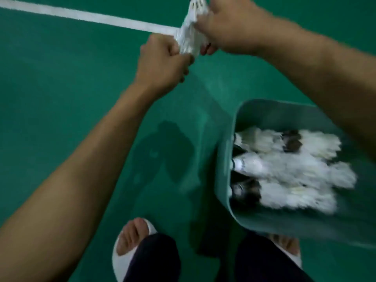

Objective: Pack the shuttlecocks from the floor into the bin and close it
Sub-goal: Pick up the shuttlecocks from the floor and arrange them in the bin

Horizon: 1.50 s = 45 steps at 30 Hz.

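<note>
Green floor [61, 88] fills the frame, crossed by a white line [81, 16] in the upper left. At top centre we hold a stack of shuttlecocks [190, 40] in both hands: our left hand [162, 62] curls its fingers round the lower end and our right hand [230, 27] wraps the upper part. In the lower right the green bin [224, 159] sits open, with loose shuttlecocks [284, 165] inside.

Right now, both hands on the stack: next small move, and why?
Probably swing the stack back and right over the bin and lay it in. The left hand and right hand both grip it above the floor; the bin is open, with shuttlecocks inside.
</note>
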Each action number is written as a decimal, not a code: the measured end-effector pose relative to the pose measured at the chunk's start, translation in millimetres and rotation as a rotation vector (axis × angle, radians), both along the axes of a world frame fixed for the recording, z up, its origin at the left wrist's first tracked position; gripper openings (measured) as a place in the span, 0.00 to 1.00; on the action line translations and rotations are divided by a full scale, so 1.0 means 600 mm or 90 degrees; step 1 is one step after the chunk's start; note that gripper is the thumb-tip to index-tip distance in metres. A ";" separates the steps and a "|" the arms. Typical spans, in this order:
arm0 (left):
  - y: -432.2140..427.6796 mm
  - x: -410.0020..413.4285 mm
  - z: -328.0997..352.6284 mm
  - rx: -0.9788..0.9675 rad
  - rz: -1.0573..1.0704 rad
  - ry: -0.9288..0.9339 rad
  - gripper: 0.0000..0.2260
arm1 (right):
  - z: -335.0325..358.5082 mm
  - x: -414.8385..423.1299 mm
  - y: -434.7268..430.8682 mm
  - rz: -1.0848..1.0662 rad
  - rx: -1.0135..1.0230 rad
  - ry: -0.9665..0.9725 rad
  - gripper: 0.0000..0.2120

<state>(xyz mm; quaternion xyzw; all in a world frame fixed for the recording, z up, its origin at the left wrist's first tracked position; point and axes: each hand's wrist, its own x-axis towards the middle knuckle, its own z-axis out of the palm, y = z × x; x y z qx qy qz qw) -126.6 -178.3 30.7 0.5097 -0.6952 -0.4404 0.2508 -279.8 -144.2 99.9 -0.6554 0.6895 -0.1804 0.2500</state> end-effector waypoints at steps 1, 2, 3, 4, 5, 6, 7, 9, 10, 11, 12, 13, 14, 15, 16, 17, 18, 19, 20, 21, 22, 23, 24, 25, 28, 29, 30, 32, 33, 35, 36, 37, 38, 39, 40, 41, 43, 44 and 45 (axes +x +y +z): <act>0.033 -0.022 0.023 0.006 -0.036 0.041 0.19 | 0.020 -0.025 0.044 -0.020 0.016 -0.020 0.09; 0.066 -0.043 0.042 0.004 -0.062 0.078 0.19 | 0.038 -0.048 0.085 -0.042 0.029 -0.062 0.09; 0.100 -0.063 0.059 -0.004 -0.079 0.098 0.19 | 0.053 -0.071 0.126 -0.073 0.038 -0.102 0.08; 0.135 -0.081 0.073 -0.007 -0.099 0.104 0.19 | 0.061 -0.093 0.164 -0.119 0.044 -0.137 0.07; 0.170 -0.094 0.086 -0.005 -0.121 0.100 0.18 | 0.066 -0.113 0.203 -0.177 0.040 -0.172 0.07; 0.203 -0.104 0.095 -0.004 -0.151 0.092 0.15 | 0.065 -0.134 0.241 -0.243 0.025 -0.211 0.09; 0.232 -0.111 0.099 -0.004 -0.184 0.074 0.12 | 0.057 -0.155 0.280 -0.301 0.012 -0.232 0.12; 0.274 -0.124 0.095 -0.008 -0.251 0.027 0.15 | 0.032 -0.190 0.356 -0.365 0.030 -0.219 0.12; 0.290 -0.130 0.090 -0.014 -0.277 0.002 0.18 | 0.014 -0.203 0.390 -0.382 0.053 -0.198 0.10; 0.304 -0.140 0.081 -0.016 -0.292 -0.018 0.21 | -0.001 -0.216 0.424 -0.397 0.079 -0.178 0.07; 0.316 -0.151 0.072 -0.017 -0.305 -0.048 0.21 | -0.015 -0.227 0.456 -0.413 0.106 -0.161 0.06; 0.328 -0.163 0.064 -0.019 -0.318 -0.087 0.21 | -0.026 -0.236 0.482 -0.422 0.142 -0.151 0.06; 0.339 -0.172 0.057 -0.024 -0.327 -0.122 0.21 | -0.035 -0.241 0.503 -0.426 0.190 -0.154 0.07; 0.352 -0.179 0.049 -0.022 -0.330 -0.137 0.21 | -0.043 -0.244 0.521 -0.428 0.243 -0.163 0.08; 0.363 -0.184 0.042 -0.011 -0.325 -0.142 0.20 | -0.049 -0.246 0.534 -0.432 0.291 -0.166 0.09; 0.371 -0.188 0.036 -0.001 -0.323 -0.141 0.18 | -0.054 -0.247 0.540 -0.435 0.333 -0.159 0.10; 0.377 -0.191 0.030 0.004 -0.329 -0.143 0.18 | -0.055 -0.246 0.544 -0.441 0.371 -0.144 0.09; 0.383 -0.193 0.023 0.002 -0.346 -0.154 0.19 | -0.056 -0.244 0.546 -0.445 0.401 -0.124 0.06; 0.388 -0.195 0.018 -0.004 -0.365 -0.174 0.20 | -0.056 -0.240 0.546 -0.449 0.415 -0.110 0.02; 0.392 -0.198 0.015 -0.011 -0.379 -0.191 0.19 | -0.056 -0.237 0.544 -0.451 0.408 -0.095 0.02; 0.394 -0.202 0.012 -0.019 -0.387 -0.197 0.19 | -0.057 -0.237 0.542 -0.455 0.390 -0.079 0.05; 0.396 -0.208 0.010 -0.027 -0.389 -0.193 0.18 | -0.055 -0.237 0.541 -0.462 0.367 -0.061 0.07; 0.398 -0.216 0.008 -0.032 -0.385 -0.186 0.18 | -0.054 -0.236 0.541 -0.466 0.340 -0.038 0.07; 0.401 -0.222 0.007 -0.031 -0.380 -0.179 0.18 | -0.052 -0.234 0.542 -0.465 0.322 -0.012 0.06; 0.409 -0.235 -0.001 -0.026 -0.366 -0.157 0.17 | -0.055 -0.225 0.549 -0.459 0.299 0.069 0.04; 0.412 -0.235 -0.002 -0.025 -0.356 -0.151 0.17 | -0.058 -0.220 0.550 -0.444 0.300 0.082 0.06; 0.414 -0.233 -0.002 -0.023 -0.344 -0.145 0.17 | -0.063 -0.215 0.551 -0.421 0.308 0.082 0.08; 0.415 -0.223 -0.003 -0.019 -0.312 -0.137 0.17 | -0.072 -0.202 0.549 -0.362 0.326 0.066 0.10; 0.414 -0.215 -0.002 -0.020 -0.291 -0.136 0.17 | -0.078 -0.194 0.547 -0.335 0.325 0.053 0.11; 0.406 -0.198 -0.002 -0.019 -0.247 -0.134 0.16 | -0.089 -0.179 0.539 -0.312 0.316 0.013 0.11; 0.401 -0.190 -0.002 -0.011 -0.230 -0.132 0.15 | -0.096 -0.172 0.535 -0.320 0.310 -0.010 0.10; 0.396 -0.184 -0.003 0.001 -0.217 -0.131 0.15 | -0.103 -0.166 0.531 -0.338 0.305 -0.037 0.09; 0.391 -0.180 -0.003 0.015 -0.209 -0.132 0.15 | -0.108 -0.161 0.528 -0.359 0.300 -0.069 0.08; 0.388 -0.176 -0.004 0.033 -0.205 -0.133 0.14 | -0.113 -0.157 0.525 -0.384 0.299 -0.113 0.08; 0.386 -0.174 -0.004 0.048 -0.202 -0.132 0.13 | -0.116 -0.155 0.523 -0.410 0.305 -0.174 0.08; 0.384 -0.174 -0.004 0.054 -0.199 -0.129 0.13 | -0.117 -0.153 0.521 -0.432 0.319 -0.237 0.08; 0.382 -0.175 -0.002 0.049 -0.196 -0.123 0.12 | -0.116 -0.153 0.519 -0.466 0.358 -0.314 0.09; 0.381 -0.177 -0.001 0.046 -0.196 -0.120 0.12 | -0.115 -0.154 0.520 -0.482 0.374 -0.338 0.09; 0.380 -0.178 -0.001 0.042 -0.195 -0.119 0.13 | -0.114 -0.155 0.520 -0.498 0.384 -0.360 0.09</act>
